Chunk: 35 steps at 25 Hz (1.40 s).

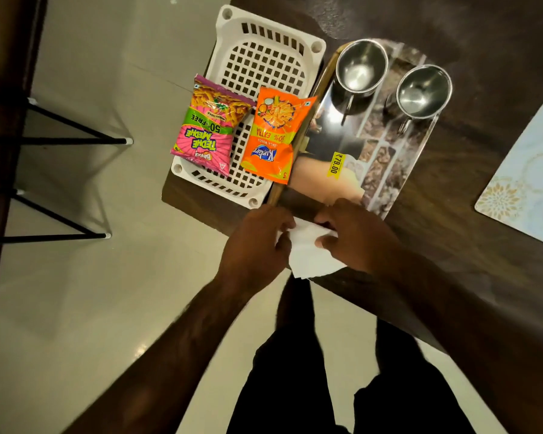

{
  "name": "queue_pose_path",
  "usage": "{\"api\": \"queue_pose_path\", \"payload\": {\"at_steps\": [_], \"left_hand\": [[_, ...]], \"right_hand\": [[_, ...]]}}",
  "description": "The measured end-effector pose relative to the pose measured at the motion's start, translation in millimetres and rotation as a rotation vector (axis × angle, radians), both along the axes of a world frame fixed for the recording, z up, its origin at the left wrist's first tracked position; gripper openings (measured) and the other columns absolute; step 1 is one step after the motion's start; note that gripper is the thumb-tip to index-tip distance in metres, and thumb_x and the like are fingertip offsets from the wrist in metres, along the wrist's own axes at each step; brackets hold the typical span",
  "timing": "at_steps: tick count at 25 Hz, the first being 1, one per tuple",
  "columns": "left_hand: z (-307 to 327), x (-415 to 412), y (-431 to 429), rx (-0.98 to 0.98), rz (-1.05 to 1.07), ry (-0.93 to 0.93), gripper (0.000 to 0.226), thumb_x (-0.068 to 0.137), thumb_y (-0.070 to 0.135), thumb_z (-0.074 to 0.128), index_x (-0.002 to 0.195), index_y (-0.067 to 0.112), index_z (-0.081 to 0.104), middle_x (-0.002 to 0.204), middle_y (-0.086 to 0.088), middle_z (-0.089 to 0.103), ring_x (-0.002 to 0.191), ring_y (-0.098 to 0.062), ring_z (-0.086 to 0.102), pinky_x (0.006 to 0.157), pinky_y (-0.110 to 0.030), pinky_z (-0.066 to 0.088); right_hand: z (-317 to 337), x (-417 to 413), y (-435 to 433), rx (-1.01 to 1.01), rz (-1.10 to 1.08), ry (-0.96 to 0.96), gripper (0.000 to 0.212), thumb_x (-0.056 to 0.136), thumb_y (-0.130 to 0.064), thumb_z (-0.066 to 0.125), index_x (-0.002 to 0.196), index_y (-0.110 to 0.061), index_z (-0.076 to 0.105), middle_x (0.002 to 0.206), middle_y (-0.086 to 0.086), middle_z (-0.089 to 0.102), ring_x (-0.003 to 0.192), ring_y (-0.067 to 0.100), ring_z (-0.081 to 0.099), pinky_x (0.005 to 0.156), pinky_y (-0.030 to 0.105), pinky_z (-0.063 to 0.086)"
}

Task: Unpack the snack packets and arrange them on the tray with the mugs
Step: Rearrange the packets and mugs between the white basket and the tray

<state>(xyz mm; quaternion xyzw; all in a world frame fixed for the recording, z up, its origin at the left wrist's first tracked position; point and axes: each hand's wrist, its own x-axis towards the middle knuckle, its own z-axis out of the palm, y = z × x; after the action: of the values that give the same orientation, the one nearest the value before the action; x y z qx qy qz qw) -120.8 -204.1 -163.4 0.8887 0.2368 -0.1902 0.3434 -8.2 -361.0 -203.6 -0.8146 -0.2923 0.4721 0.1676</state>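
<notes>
Both hands, left (254,242) and right (355,236), pinch a white paper (308,255) at the table's near edge. Toward 11 o'clock, the orange packet (273,134) and pink packet (209,126) lie lengthwise on the basket (264,54), nearer the left hand. At 1 o'clock sits the tray (386,158) with two mugs (361,65).

A glossy pale tiled floor (85,308) reflects light beside a dark brown wooden table (470,220); thin black metal furniture legs (72,123) stand left.

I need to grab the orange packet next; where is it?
In the head view, the orange packet lies mid-frame on the white basket, right of the pink packet, its right edge overlapping the tray.
</notes>
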Motion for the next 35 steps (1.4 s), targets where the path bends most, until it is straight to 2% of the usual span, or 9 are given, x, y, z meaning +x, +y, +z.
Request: {"api": "queue_pose_path", "payload": {"at_steps": [3, 6, 9, 16, 21, 25, 29, 32, 35], "left_hand": [[0, -16, 1, -0.038, 0.450, 0.054, 0.015, 0.089, 0.012, 0.065, 0.090, 0.026, 0.063, 0.085, 0.013, 0.067, 0.080, -0.005, 0.065, 0.072, -0.012, 0.049], [-4, -30, 4, -0.289, 0.899, 0.205, 0.012, 0.089, 0.019, 0.069, 0.100, 0.021, 0.064, 0.100, -0.007, 0.071, 0.089, -0.024, 0.069, 0.075, -0.038, 0.058], [-6, -29, 1, -0.477, 1.022, 0.330, 0.031, 0.089, 0.026, 0.071, 0.115, 0.015, 0.057, 0.108, -0.011, 0.069, 0.084, -0.020, 0.068, 0.065, -0.034, 0.054], [-10, -17, -5, -0.585, 0.969, 0.329, 0.011, 0.093, 0.021, 0.067, 0.098, 0.022, 0.058, 0.095, -0.005, 0.075, 0.074, -0.017, 0.074, 0.071, -0.039, 0.057], [-17, -22, -7, -0.613, 0.936, 0.386, 0.033, 0.093, 0.027, 0.068, 0.121, 0.016, 0.055, 0.107, -0.007, 0.073, 0.085, -0.021, 0.074, 0.066, -0.034, 0.055], [-13, -28, 6, -0.314, 0.884, 0.390, 0.029, 0.086, 0.027, 0.069, 0.111, 0.022, 0.054, 0.093, 0.003, 0.068, 0.081, -0.016, 0.069, 0.063, -0.029, 0.051], [15, -26, 60, 0.134, 0.773, -0.095, 0.013, 0.081, 0.020, 0.060, 0.094, 0.023, 0.058, 0.068, 0.008, 0.058, 0.061, -0.004, 0.056, 0.058, -0.022, 0.041], [26, 3, 91, 0.071, 0.519, -0.238, 0.015, 0.080, 0.021, 0.056, 0.095, 0.021, 0.060, 0.075, -0.002, 0.063, 0.065, -0.015, 0.059, 0.063, -0.027, 0.046], [24, 37, 87, 0.028, 0.297, -0.232, 0.014, 0.086, 0.014, 0.061, 0.099, 0.016, 0.062, 0.094, -0.004, 0.066, 0.078, -0.012, 0.061, 0.064, -0.014, 0.047]], "right_hand": [[-10, 7, -16, 0.021, -0.225, 0.118, 0.040, 0.084, -0.030, 0.078, 0.123, -0.023, 0.069, 0.118, -0.005, 0.066, 0.104, 0.018, 0.061, 0.084, 0.025, 0.039], [-13, 10, -15, 0.081, -0.295, 0.131, 0.032, 0.081, -0.025, 0.081, 0.111, -0.024, 0.073, 0.096, -0.014, 0.065, 0.086, 0.012, 0.063, 0.067, 0.017, 0.041], [-11, 16, 0, 0.109, -0.269, 0.140, 0.031, 0.078, -0.021, 0.082, 0.106, -0.026, 0.071, 0.095, -0.009, 0.072, 0.083, 0.015, 0.069, 0.068, 0.017, 0.048], [-1, 20, 13, 0.096, -0.188, -0.018, 0.027, 0.083, -0.021, 0.075, 0.108, -0.028, 0.069, 0.101, -0.004, 0.067, 0.095, 0.020, 0.064, 0.082, 0.036, 0.052], [3, 17, 8, -0.021, -0.112, -0.058, 0.029, 0.082, -0.029, 0.077, 0.110, -0.029, 0.071, 0.098, -0.002, 0.053, 0.101, 0.027, 0.060, 0.081, 0.037, 0.048], [12, 16, 12, -0.004, -0.104, -0.193, 0.040, 0.083, -0.039, 0.077, 0.119, -0.028, 0.065, 0.113, 0.004, 0.058, 0.109, 0.029, 0.055, 0.092, 0.042, 0.050], [22, 28, 45, 0.142, -0.670, 0.052, 0.033, 0.084, -0.040, 0.075, 0.111, -0.025, 0.065, 0.098, -0.007, 0.069, 0.085, 0.009, 0.069, 0.072, 0.028, 0.055], [21, 44, 86, 0.266, -1.000, 0.307, 0.030, 0.083, -0.039, 0.079, 0.092, -0.012, 0.068, 0.083, -0.004, 0.077, 0.070, 0.007, 0.073, 0.059, 0.024, 0.055], [14, 49, 119, 0.285, -1.049, 0.368, 0.015, 0.084, -0.031, 0.080, 0.086, -0.017, 0.076, 0.089, 0.000, 0.081, 0.081, 0.019, 0.078, 0.074, 0.037, 0.063]]}}
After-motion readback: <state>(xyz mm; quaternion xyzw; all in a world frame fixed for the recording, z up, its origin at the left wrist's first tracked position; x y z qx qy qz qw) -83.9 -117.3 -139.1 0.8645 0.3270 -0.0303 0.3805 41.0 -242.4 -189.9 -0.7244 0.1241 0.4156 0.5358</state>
